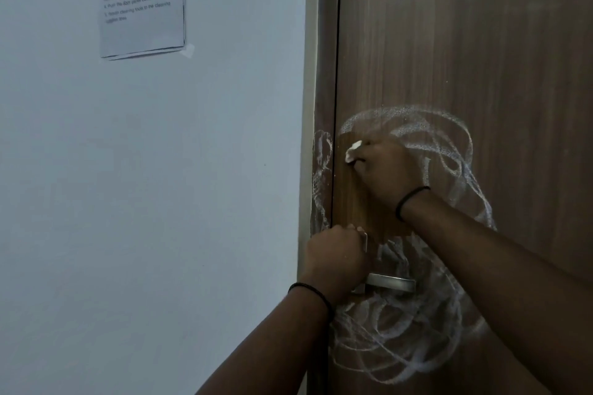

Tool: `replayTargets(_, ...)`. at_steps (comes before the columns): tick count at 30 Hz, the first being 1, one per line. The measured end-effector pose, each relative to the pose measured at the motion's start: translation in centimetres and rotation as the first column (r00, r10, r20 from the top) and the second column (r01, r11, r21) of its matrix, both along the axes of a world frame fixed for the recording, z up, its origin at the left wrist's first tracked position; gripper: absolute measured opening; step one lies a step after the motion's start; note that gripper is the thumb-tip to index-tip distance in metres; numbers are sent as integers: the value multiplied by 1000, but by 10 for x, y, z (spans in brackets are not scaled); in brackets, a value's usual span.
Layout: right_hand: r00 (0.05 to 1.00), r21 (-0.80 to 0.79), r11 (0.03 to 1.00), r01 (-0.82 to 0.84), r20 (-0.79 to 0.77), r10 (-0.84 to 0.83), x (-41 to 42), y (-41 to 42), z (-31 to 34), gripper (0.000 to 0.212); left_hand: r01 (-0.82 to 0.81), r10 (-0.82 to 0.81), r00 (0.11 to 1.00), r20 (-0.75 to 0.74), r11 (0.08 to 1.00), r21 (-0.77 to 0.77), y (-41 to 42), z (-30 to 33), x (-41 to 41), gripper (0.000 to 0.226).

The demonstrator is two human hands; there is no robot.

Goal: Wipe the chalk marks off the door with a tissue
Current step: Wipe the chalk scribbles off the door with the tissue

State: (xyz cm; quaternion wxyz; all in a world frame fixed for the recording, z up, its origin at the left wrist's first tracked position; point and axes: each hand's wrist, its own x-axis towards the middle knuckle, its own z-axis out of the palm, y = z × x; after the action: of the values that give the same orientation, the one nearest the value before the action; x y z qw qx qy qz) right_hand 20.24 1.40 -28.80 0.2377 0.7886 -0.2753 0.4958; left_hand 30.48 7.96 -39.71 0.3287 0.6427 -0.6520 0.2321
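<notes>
A pale wall [144, 186] fills the left half of the view, and one brown wood-grain door [465, 42] fills the right, closed against its frame [322, 74]. White chalk marks [401, 340] loop over the door in tangled scribbles, from about mid-height down past the handle, and a smaller patch runs down the frame beside the door edge. A strip of door between the two hands looks bare of chalk.

One printed sheet [142, 0] is taped to the wall at upper left. Its lines are blurred; fragments read "wipe dust and", "door panel", "Push the door panel closed" and "Return cleaning tools to the cleaning supplies area".

Two bare forearms reach in, each with one thin black band at the wrist. The right hand [385, 170] is clenched around one small white tissue [353, 151], pressing it against the door near its left edge, at the upper scribbles. The left hand [337, 253] sits lower, closed around the near end of the single metal door handle [391, 284], well below the tissue.
</notes>
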Motion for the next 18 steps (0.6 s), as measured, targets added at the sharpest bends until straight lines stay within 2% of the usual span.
replayTargets(2, 995, -21, 999, 29, 101, -26, 1, -7, 19, 15, 20, -20, 1000, 8, 1000, 3, 2, 2, -1, 35)
replayTargets(4, 994, -25, 999, 42, 105, -39, 12, -8, 33, 19, 34, -35, 999, 18, 999, 18, 2, 5, -1, 34)
replayTargets(8, 995, -1, 1000, 22, -97, -22, 20, 1, 20, 24, 35, -37, 999, 36, 999, 42, 3, 6, -3, 27)
replayTargets(10, 992, -30, 1000, 2, -123, -6, 5, 1, 11, 22, 34, -35, 999, 21, 998, 52, 3, 6, -4, 26)
replayTargets(15, 993, -75, 996, 58, 106, -50, -9, -8, 31, 17, 16, -19, 1000, 22, 991, 130, 3, 14, -5, 29)
replayTargets(18, 998, -38, 999, -37, 48, 39, 11, -5, 35, 19, -7, 3, 1000, 19, 985, 172, 4, 20, -7, 32)
